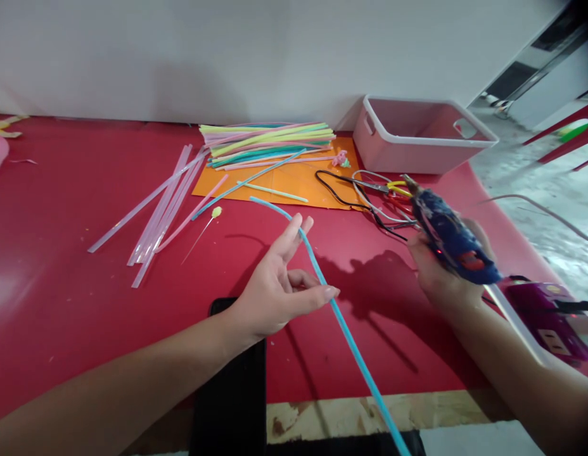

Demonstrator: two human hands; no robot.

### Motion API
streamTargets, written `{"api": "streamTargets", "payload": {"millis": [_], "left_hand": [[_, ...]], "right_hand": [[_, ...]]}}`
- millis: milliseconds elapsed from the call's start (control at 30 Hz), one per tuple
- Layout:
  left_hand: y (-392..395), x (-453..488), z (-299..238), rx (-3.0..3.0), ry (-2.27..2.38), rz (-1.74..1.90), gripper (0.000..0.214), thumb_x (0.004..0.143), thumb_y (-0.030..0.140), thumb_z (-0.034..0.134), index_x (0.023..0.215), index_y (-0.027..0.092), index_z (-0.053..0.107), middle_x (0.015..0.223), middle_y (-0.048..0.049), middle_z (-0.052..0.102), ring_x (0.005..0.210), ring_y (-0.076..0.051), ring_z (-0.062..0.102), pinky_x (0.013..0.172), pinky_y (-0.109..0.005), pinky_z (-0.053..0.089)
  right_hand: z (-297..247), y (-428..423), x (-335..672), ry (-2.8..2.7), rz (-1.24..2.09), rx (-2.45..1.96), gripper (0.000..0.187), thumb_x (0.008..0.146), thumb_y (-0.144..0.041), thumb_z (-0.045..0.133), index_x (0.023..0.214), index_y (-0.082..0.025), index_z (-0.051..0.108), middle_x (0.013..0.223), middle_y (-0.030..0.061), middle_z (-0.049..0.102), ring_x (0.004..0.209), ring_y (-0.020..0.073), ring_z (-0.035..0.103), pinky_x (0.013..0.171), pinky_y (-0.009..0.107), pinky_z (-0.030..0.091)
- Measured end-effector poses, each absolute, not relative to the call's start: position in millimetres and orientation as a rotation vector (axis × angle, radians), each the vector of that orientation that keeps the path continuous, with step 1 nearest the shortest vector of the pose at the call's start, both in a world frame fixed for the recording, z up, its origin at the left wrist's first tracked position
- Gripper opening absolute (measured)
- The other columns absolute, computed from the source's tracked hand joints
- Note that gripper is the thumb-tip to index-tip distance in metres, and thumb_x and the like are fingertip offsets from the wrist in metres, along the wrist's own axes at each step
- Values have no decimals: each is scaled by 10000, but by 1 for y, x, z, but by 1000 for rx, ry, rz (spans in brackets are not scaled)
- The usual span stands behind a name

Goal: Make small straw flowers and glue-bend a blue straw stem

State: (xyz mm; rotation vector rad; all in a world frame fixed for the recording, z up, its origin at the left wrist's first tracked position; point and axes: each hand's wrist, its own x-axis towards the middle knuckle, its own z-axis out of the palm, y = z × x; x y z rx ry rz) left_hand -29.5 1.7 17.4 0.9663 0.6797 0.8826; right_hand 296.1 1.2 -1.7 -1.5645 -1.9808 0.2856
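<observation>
Between the thumb and fingers of my left hand (279, 285) runs a long blue pipe cleaner (348, 335), slanting from upper left down to the bottom edge. My right hand (446, 278) grips a blue hot glue gun (453, 237), its nozzle pointing up and left. A small red light glows on the gun's side, and a clear glue stick (517, 326) sticks out of its back. Beyond the left hand, another blue pipe cleaner (251, 183) and a short pale green one (274, 191) lie flat. A yellow-tipped wire (217, 212) rests to the left.
A pile of coloured pipe cleaners (270, 144) covers an orange sheet (322, 197). Clear glue sticks (163, 215) lie left. Pliers (389, 188) and cables sit before a pink bin (417, 152). A purple power strip (543, 316) is at right, a black phone-like slab (232, 392) below.
</observation>
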Motion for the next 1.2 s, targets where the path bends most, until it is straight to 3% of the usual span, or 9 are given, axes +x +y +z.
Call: {"api": "streamTargets", "payload": {"millis": [67,233,467,667,867,1033,1200], "left_hand": [[2,-30,17,967,687,885,1000,726,63,813,1470,545,352,1707,-75,42,605,35,577,622,-203,572],[1,-31,20,941,663,840,993,733,65,807,1476,540,348,1706,-66,75,621,34,577,634,-191,573],[1,-30,23,930,637,821,978,731,50,799,1456,552,377,1706,-56,83,615,36,590,629,-186,567],[0,-32,21,925,541,729,1055,715,28,812,1446,613,325,1705,-39,97,634,30,615,613,-165,555],[7,-40,20,807,231,333,1193,683,-18,813,1460,652,204,1677,-53,226,717,-76,732,657,-237,605],[13,-46,21,726,134,198,1208,667,45,846,1491,618,172,1633,-79,328,752,-135,756,637,-268,616],[16,-47,17,707,46,104,1283,599,74,884,1516,580,142,1661,-111,237,728,-122,748,625,-269,622]], "right_hand": [[-3,1,272,-1633,-38,-1770,355,842,-285,641,1182,-319,546,951,75,716,824,306,647,732,438,477],[-10,11,247,-2046,-16,-1817,394,722,-196,619,1115,-196,589,909,119,703,839,335,658,741,444,480],[-13,12,250,-2163,-61,-1780,416,686,-119,548,1086,-201,629,972,113,693,923,334,643,839,487,496],[2,5,239,-2066,-192,-1654,332,763,-119,541,1045,-208,692,1027,111,626,991,322,585,913,507,462],[27,-8,215,-1966,-26,-1218,169,854,-129,631,961,-247,688,910,62,653,860,236,615,829,423,463],[49,-12,196,-2034,121,-1160,55,890,-198,660,905,-248,676,880,47,660,835,209,623,822,407,474],[62,-5,189,-2090,154,-1074,103,869,-287,717,942,-224,681,916,51,660,880,205,637,826,377,500]]}}
